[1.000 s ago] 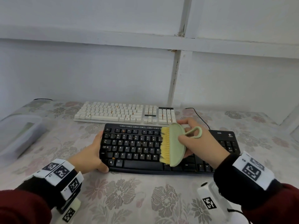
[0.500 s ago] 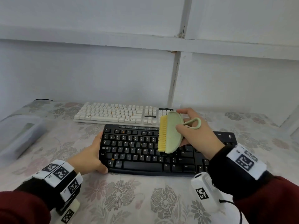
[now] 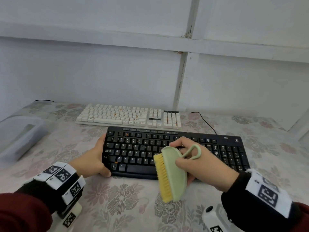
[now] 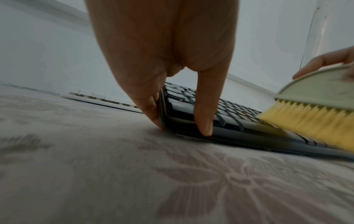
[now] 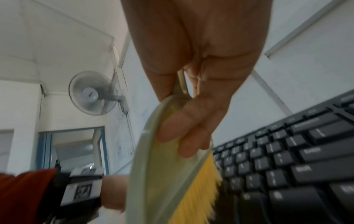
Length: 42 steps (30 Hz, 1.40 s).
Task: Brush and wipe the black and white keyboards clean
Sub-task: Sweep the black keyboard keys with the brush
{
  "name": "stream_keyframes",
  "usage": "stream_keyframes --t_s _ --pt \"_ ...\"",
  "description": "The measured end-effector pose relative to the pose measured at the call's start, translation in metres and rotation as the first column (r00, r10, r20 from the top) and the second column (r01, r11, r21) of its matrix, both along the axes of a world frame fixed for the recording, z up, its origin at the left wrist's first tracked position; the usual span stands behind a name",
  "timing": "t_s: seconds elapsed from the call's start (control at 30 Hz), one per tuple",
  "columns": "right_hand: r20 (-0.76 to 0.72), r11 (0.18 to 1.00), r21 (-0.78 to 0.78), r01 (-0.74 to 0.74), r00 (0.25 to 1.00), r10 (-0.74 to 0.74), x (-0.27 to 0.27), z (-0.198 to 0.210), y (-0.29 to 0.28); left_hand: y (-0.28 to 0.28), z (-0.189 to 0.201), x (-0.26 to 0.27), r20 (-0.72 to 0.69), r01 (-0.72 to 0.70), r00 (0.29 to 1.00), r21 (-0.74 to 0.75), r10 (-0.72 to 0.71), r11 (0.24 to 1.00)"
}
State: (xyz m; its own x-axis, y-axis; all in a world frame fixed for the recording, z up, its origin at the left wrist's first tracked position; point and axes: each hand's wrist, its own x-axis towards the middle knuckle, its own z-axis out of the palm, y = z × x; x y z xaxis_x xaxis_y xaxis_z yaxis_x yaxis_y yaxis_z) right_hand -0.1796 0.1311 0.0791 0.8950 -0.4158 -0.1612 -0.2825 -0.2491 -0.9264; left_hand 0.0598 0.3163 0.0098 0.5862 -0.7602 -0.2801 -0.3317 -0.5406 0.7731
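Note:
The black keyboard [image 3: 230, 151] lies across the middle of the table, with a few orange crumbs among its keys. My left hand [image 3: 93, 158] grips its left end, fingers along the side and thumb [image 4: 204, 106] on the front rim of the black keyboard [image 4: 229, 115]. My right hand [image 3: 205, 164] holds a pale green brush [image 3: 173, 171] by its back and loop handle. Its yellow bristles [image 3: 163, 180] face left, over the keyboard's front edge and the cloth. The brush [image 5: 153, 174] is beside the keys [image 5: 287, 166]. The white keyboard [image 3: 128, 117], also crumb-speckled, lies behind.
A clear plastic box [image 3: 18, 136] stands at the table's left edge. A black cable [image 3: 205, 121] runs from the black keyboard toward the wall. The floral tablecloth [image 3: 117, 198] covers the table. A wall fan [image 5: 91, 92] hangs high up.
The brush swept from mid-keyboard up to the far rows, then back down toward me past the front edge. My left hand kept its hold on the keyboard's left end.

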Motion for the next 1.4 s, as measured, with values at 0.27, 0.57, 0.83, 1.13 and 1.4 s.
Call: stream_keyframes --t_s 0.27,0.57,0.83,1.13,1.4 --pt "0.212 0.961 -0.029 0.276 0.941 -0.264 0.031 0.017 -0.026 -0.001 0.003 -0.003 -0.014 -0.004 1.000 0.010 0.005 1.000" --pt "0.030 0.987 -0.158 0.016 0.999 -0.011 0.011 -0.012 0.003 -0.001 0.002 -0.001 0.016 -0.013 1.000 0.033 0.013 0.999" --pt "0.152 0.994 -0.080 0.078 0.986 -0.065 0.010 0.015 -0.004 0.000 0.002 -0.002 0.015 -0.007 1.000 0.025 0.006 1.000" --pt "0.118 0.983 -0.082 0.164 0.981 -0.153 0.040 0.008 -0.014 -0.001 0.004 -0.004 0.020 -0.003 1.000 0.046 0.002 0.999" --pt "-0.043 0.999 -0.015 -0.052 0.998 0.051 0.007 -0.005 0.005 0.000 0.002 -0.002 0.009 -0.001 1.000 0.043 0.001 0.999"
